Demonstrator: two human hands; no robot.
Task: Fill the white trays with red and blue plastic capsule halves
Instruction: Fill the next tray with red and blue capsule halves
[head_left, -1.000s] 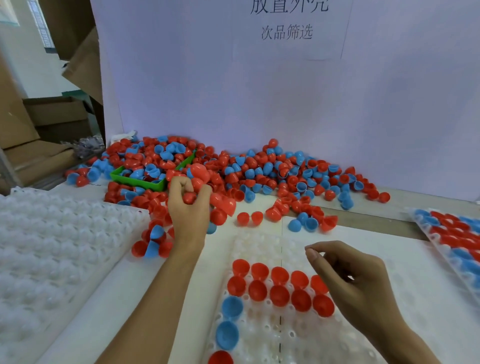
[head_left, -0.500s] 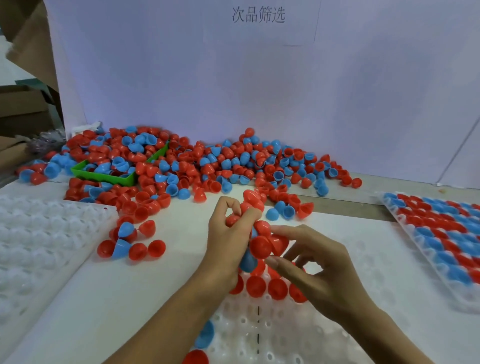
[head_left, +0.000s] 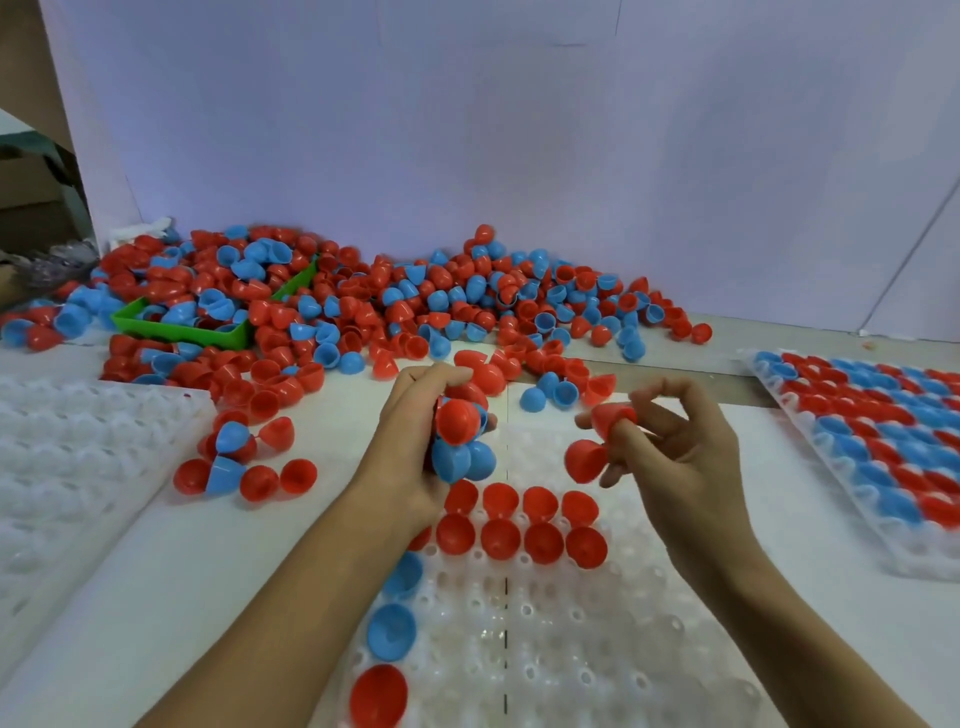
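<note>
The left hand (head_left: 415, 447) was curled round a clutch of capsule halves (head_left: 460, 441), red on top, blue beneath, held just above the far edge of the middle white tray (head_left: 571, 639). Over on the other side, the right hand (head_left: 680, 457) had its fingers (head_left: 623, 457) bent in tight, pinching one red half (head_left: 613, 418) at the tips, with a second red half (head_left: 584, 460) tucked right below against the lower fingers. Both hands hung close together over the tray, not touching. Down in that tray, two short rows of red halves (head_left: 519, 525) sat cup-up along its far end, and a column of blue halves (head_left: 392, 631) with a red one at the near end ran down its left side. Behind, the big loose heap of red and blue halves (head_left: 415, 306) spread across the desk (head_left: 156, 582), partly burying a green bin (head_left: 182, 332). An unfilled tray (head_left: 67, 467) lay to the left; a tray packed with red and blue rows (head_left: 878, 441) lay to the right.
</note>
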